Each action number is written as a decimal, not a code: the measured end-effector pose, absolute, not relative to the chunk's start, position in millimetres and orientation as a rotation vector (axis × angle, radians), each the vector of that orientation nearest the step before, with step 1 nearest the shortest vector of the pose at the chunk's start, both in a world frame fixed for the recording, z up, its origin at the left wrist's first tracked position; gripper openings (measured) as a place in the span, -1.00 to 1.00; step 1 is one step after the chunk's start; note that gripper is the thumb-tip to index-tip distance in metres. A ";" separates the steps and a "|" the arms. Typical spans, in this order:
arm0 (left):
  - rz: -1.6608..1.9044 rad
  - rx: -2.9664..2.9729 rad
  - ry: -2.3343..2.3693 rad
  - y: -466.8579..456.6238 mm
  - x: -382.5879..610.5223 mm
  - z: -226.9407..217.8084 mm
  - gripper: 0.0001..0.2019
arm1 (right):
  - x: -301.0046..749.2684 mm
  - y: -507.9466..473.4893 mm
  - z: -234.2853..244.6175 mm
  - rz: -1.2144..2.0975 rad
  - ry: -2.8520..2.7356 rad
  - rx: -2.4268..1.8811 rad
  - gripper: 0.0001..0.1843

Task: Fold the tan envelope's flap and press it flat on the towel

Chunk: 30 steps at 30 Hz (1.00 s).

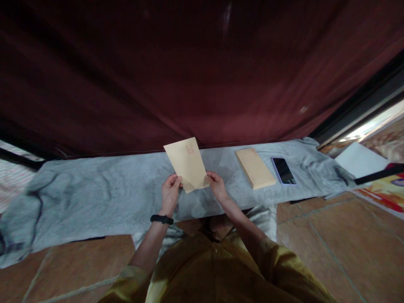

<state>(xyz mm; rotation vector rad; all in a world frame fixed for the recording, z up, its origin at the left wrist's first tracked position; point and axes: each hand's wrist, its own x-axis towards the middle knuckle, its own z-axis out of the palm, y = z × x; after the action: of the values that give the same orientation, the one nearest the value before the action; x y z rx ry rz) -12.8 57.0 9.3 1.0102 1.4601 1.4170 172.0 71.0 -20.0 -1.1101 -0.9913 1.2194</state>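
Observation:
A tan paper envelope (187,163) with a small red mark near its top is held up above a grey cloth (94,193) spread on the floor. My left hand (169,194) pinches its lower left corner, fingers closed; a black band sits on that wrist. My right hand (216,186) grips the lower right corner, fingers closed too. The envelope tilts slightly to the left and hangs clear of the cloth.
A stack of tan envelopes (255,168) lies on the cloth to the right, with a dark phone (283,171) beside it. A dark red curtain (189,75) hangs behind. Brown floor tiles (341,244) lie in front; white paper (358,160) is at the far right.

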 end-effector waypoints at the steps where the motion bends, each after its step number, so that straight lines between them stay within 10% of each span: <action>1: 1.416 1.018 1.465 56.8 -12.1 8.7 -0.58 | 171.9 69.9 -20.4 1.219 -0.989 -1.110 -0.78; 30: 1.141 0.872 1.571 76.0 -15.8 1.6 -0.57 | 179.8 69.8 -21.8 1.311 -0.956 -1.174 -0.61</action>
<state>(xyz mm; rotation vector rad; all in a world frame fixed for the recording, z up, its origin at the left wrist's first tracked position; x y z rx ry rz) -15.8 76.0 1.6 0.8721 1.5712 1.1412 179.8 69.8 -21.8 -1.1743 -0.9561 1.3107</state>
